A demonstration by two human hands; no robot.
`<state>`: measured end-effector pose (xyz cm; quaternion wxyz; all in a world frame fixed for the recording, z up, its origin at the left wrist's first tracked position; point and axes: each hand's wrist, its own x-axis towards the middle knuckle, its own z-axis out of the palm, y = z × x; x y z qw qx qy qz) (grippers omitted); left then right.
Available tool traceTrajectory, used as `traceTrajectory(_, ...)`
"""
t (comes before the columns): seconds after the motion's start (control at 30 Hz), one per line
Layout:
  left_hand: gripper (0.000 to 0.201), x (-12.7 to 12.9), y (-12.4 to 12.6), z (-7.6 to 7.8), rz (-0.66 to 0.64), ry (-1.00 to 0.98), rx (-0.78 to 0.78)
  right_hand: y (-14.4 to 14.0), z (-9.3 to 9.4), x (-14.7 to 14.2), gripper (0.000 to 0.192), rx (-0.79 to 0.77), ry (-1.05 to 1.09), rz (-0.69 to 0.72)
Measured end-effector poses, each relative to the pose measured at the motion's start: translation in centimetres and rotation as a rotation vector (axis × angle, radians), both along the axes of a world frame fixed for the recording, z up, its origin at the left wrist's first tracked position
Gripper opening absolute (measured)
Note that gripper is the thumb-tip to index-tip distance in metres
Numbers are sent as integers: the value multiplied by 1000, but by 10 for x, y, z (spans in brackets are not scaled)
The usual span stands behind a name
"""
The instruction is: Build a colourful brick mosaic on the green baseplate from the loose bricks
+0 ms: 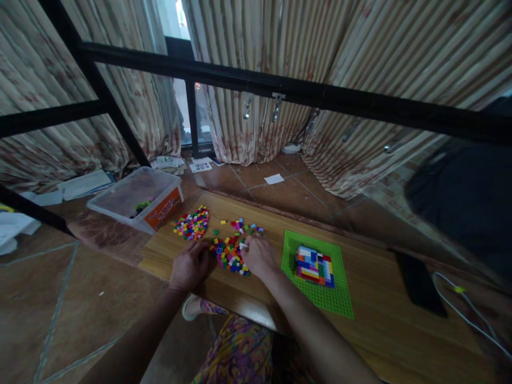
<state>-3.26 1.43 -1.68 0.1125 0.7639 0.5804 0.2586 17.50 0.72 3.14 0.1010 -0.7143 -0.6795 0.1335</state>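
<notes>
Small toy building bricks in many colours lie in a loose pile (230, 255) between my two hands. My left hand (189, 265) rests on the table at the pile's left edge, fingers curled in; whether anything is inside is hidden. Over the right side of the pile, my right hand (259, 253) has its fingers pinched together at a small white brick (243, 246). To the right of that hand a green baseplate (344, 293) lies flat. A low, multicoloured block of joined bricks (314, 266) stands on it, with an uneven top.
A second brick heap (192, 224) sits farther left on the wooden table (256, 309). Beyond the left end stands a clear plastic box (120, 200) with an orange label and some bricks inside. A dark flat object (420, 282) and a white cable (452, 304) lie right.
</notes>
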Motion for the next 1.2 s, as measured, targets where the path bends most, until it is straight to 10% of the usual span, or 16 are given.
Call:
traceTrajectory(0.67,24,0,1,2,26,49,22,-21,6,8,26,240,253,-15)
traceTrajectory(0.97,27,1,1,7,38,88,42,-116,-3,89,32,402,381,-390)
traceTrajectory(1.2,28,2,2,7,62,104,35,-118,-17,127,38,364,273,-604)
